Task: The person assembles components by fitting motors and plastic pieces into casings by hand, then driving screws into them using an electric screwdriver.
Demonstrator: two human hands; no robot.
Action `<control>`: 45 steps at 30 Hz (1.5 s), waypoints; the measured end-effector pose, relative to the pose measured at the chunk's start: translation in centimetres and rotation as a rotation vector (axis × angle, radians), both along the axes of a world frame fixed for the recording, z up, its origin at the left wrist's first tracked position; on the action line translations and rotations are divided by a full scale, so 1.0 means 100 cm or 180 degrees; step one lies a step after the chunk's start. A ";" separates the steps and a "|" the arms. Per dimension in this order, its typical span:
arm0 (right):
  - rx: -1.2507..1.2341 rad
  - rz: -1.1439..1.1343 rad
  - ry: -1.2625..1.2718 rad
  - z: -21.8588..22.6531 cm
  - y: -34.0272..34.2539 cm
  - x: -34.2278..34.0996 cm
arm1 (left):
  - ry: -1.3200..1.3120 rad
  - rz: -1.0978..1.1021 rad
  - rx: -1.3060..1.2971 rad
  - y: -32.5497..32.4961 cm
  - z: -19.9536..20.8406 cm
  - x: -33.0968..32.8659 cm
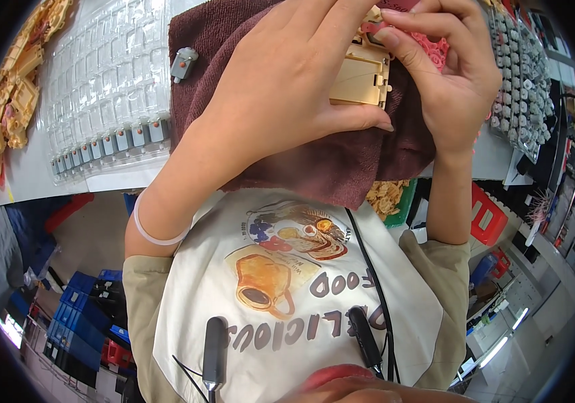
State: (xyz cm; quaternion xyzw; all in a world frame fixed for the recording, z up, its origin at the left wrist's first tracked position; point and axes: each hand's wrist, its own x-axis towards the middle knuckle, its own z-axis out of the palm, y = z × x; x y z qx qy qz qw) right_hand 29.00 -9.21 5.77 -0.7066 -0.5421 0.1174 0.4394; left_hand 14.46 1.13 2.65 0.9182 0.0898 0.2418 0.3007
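Observation:
My left hand [277, 84] lies across a pale yellow plastic housing [356, 82], its thumb along the near edge, gripping it over a dark maroon towel [341, 161]. At the housing's far end, my right hand [455, 77] pinches a small pink plastic piece [371, 28] between thumb and fingers. Part of the housing is hidden under my left hand. Beyond my right thumb sits a cluster of pink ring-shaped parts [433, 50], partly covered by the hand. A small grey motor-like block [183, 64] with a whitish end rests on the towel, left of my left hand.
On the left stands a clear blister tray [102, 87], with a row of grey blocks [124, 140] along its near edge. Yellow plastic parts [22, 94] are heaped farther left. Many grey parts [522, 94] fill a tray at right. A green bin [406, 203] holds yellow pieces below the towel.

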 end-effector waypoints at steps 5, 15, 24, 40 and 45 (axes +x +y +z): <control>0.0021 0.0023 -0.1207 -0.002 -0.003 0.002 | -0.0008 -0.0036 -0.0012 -0.001 0.000 0.000; 0.0390 -0.0031 -0.0682 -0.031 -0.008 0.013 | -0.0671 -0.0204 0.0207 0.002 -0.024 0.004; 0.1596 -0.1554 -0.0312 0.014 -0.121 0.086 | -0.0585 0.0309 0.0649 0.000 0.009 0.026; -0.0361 -0.2957 0.0061 -0.060 -0.343 0.313 | -0.0611 0.0530 0.0486 -0.010 0.003 0.033; -0.0928 -0.2870 0.0026 -0.075 -0.355 0.354 | -0.0575 0.0488 0.0454 -0.009 0.001 0.039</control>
